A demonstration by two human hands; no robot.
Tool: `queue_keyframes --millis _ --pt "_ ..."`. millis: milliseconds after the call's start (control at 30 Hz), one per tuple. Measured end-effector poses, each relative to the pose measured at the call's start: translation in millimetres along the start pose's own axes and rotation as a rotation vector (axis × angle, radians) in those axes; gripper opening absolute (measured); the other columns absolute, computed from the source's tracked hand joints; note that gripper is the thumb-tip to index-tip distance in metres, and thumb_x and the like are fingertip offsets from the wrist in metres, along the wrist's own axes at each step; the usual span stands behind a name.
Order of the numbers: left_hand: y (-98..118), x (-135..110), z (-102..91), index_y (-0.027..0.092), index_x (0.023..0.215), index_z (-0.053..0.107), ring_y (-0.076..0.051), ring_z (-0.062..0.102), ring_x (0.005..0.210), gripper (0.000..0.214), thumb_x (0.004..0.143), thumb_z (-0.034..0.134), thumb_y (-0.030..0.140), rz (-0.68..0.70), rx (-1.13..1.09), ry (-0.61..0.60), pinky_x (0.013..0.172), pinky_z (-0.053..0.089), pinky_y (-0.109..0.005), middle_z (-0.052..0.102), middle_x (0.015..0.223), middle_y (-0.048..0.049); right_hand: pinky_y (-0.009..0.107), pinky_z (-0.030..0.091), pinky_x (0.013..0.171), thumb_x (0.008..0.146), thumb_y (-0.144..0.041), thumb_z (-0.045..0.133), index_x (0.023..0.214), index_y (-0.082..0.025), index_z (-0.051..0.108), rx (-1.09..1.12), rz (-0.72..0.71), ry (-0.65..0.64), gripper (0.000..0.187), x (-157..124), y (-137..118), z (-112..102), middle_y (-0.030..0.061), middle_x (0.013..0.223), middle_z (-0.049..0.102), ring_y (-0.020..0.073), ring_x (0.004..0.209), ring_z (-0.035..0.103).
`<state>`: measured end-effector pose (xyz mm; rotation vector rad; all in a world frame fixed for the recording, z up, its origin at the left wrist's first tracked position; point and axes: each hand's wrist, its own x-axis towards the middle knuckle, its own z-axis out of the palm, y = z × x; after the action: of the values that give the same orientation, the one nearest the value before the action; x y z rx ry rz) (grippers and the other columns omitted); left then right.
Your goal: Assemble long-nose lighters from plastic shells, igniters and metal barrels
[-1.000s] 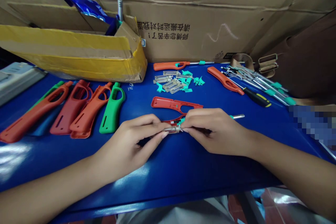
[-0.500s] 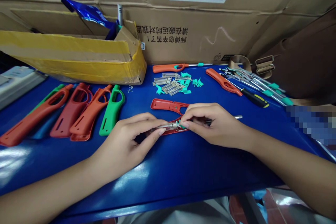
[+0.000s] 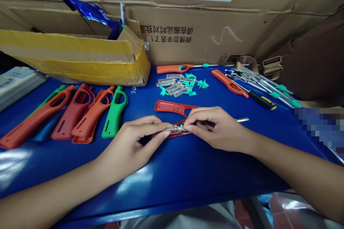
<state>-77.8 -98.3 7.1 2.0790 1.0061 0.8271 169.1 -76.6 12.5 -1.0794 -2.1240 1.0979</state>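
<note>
My left hand (image 3: 134, 146) and my right hand (image 3: 215, 128) meet over the middle of the blue table (image 3: 172, 175). Both pinch a small clear lighter insert (image 3: 174, 128) between thumb and fingertips, just above a red lighter shell half (image 3: 172, 107) lying open on the table. A thin metal tube (image 3: 242, 119) sticks out to the right from under my right hand. Behind, a heap of clear inserts and teal clips (image 3: 180, 86) lies loose.
Several red, orange and green lighter shells (image 3: 80, 114) lie in a row at left. A taped cardboard box (image 3: 77, 57) stands behind them. At right lie an orange shell (image 3: 228, 83), a screwdriver (image 3: 262, 100) and a bundle of metal tubes (image 3: 266, 86). Large cartons wall off the back.
Both hands shifted slightly up and left with the small insert, staying pinched together over the red shell. Nothing else on the table has moved.
</note>
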Motion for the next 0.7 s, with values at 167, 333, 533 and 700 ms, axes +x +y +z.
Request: queue_keyframes --millis 167,333,533,700 --pt "0.4 0.8 0.5 0.024 0.113 0.078 -0.014 0.071 0.089 0.022 0.099 0.062 0.022 -0.013 -0.009 0.007 0.081 0.059 -0.022 0.076 0.101 -0.003 0.022 0.032 0.049 0.093 -0.02 0.063 0.087 -0.017 0.075 0.009 0.014 -0.006 0.014 0.1 -1.1 -0.5 0.0013 0.082 0.067 0.0066 0.055 0.042" --pt "2.4 1.5 -0.8 0.024 0.109 0.079 -0.013 0.072 0.09 0.019 0.099 0.063 0.022 -0.028 -0.022 0.012 0.083 0.058 -0.02 0.077 0.102 -0.002 0.021 0.035 0.048 0.09 -0.022 0.068 0.086 -0.017 0.075 0.018 0.0 0.013 0.009 -0.1 -1.7 -0.5 -0.0013 0.073 0.061 0.0066 0.055 0.045" --pt "2.8 2.2 -1.7 0.023 0.111 0.079 -0.011 0.072 0.091 0.02 0.098 0.064 0.021 -0.034 -0.047 -0.005 0.084 0.057 -0.017 0.077 0.102 -0.0008 0.02 0.037 0.051 0.09 -0.02 0.071 0.088 -0.017 0.076 -0.067 -0.102 0.027 0.006 -2.0 0.8 0.1 -0.0029 0.069 0.059 0.0061 0.056 0.044" --pt "2.2 2.1 -1.2 0.024 0.109 0.079 -0.011 0.071 0.087 0.019 0.098 0.064 0.021 -0.036 -0.025 0.011 0.083 0.057 -0.018 0.077 0.1 -0.0006 0.02 0.039 0.05 0.09 -0.017 0.069 0.092 -0.016 0.075 -0.078 -0.122 0.051 0.007 -2.9 -0.1 -2.4 -0.0007 0.077 0.064 0.0061 0.056 0.047"
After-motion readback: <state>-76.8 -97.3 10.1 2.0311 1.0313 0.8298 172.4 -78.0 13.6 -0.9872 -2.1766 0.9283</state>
